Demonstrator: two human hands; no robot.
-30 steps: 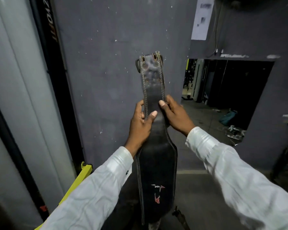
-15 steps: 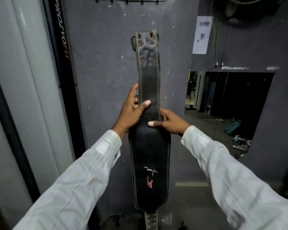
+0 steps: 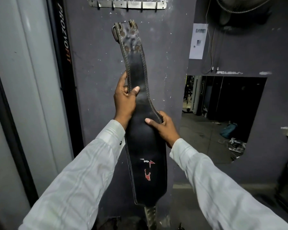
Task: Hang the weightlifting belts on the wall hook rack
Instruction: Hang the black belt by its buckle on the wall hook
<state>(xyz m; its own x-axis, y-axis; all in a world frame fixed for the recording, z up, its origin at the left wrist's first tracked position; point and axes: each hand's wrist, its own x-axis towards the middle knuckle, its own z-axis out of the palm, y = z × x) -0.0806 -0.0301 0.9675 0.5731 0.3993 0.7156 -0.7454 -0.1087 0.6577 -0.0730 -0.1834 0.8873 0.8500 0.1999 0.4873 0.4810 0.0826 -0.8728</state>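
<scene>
Both arms reach forward and up in white sleeves. The left hand [image 3: 124, 100] grips higher, thumb folded across the front; the right hand [image 3: 165, 126] grips lower, thumb pressed flat, fingers wrapped behind.

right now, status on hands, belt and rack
Left hand and right hand both grip the belt. Buckle end up, below the hook rack, not yet hooked. Nothing between them.
</scene>
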